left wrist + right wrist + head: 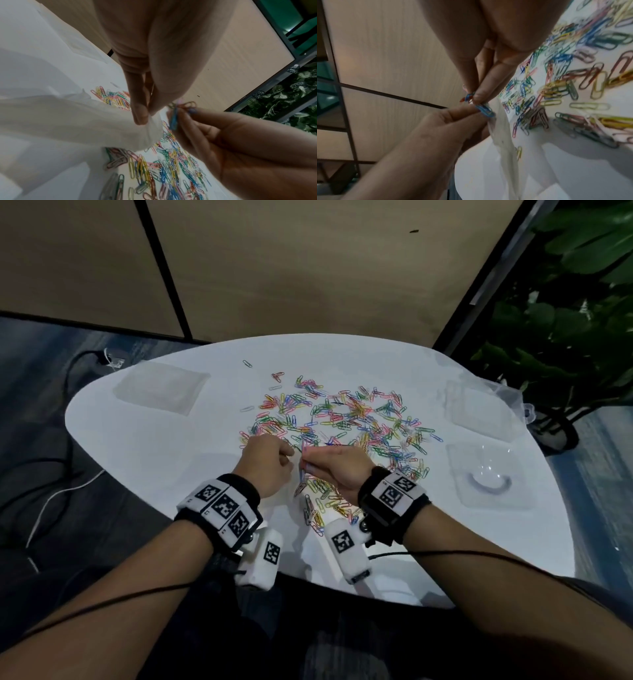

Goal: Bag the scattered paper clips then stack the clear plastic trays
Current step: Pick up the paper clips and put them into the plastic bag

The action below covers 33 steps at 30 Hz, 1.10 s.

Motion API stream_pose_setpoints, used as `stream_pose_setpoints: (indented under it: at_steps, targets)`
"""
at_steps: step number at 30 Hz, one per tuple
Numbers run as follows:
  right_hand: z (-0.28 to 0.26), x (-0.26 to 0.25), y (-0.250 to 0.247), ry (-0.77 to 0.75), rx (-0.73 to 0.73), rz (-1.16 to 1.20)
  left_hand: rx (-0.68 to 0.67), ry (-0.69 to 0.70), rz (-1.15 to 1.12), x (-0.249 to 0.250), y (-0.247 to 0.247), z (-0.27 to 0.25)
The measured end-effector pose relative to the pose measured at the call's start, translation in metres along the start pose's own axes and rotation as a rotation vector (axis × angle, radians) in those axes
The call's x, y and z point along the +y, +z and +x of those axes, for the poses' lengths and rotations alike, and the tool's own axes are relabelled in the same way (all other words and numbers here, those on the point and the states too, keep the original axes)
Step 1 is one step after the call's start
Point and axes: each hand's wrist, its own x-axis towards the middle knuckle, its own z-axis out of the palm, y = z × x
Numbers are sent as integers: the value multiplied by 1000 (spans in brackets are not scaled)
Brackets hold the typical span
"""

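- A thin see-through bag (89,121) is being pinched at its edge by the left hand (265,465), thumb and forefinger pressed together, near the tabletop's (154,446) front edge.
- A small bunch of clips (175,117), a blue one most obvious, is being pinched in the right hand's (337,470) grip, right beside the bag's edge.
- The colourful paper clips (342,419) are lying scattered over the middle of the tabletop.
- Clear plastic trays are sitting apart: one (161,388) at the far-left edge, two (483,412) (489,474) along the right edge.
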Motion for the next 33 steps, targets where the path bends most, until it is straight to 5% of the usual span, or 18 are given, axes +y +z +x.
stream_pose_setpoints:
  at_steps: [8,15,18,21,23,26,28,33]
  targets:
    - [14,14,14,-74,71,-518,89,43,-24,16,-1,-4]
    - [-1,-2,18,-268,-15,-1279,32,78,20,22,-2,-6]
    - [-9,-12,8,-334,-117,-1211,53,91,53,21,-4,-4]
    - [-18,-20,-21,-406,-32,-959,88,93,48,24,-6,-2]
    - [-19,-15,-59,-359,80,-1044,84,93,64,27,-6,-1]
    - [-28,6,-125,-94,220,-1393,75,88,90,33,-6,-9]
    - [-34,27,-151,52,224,-1427,74,69,119,32,-8,-15]
    - [-36,58,-148,-31,214,-1356,127,0,179,34,-19,-33]
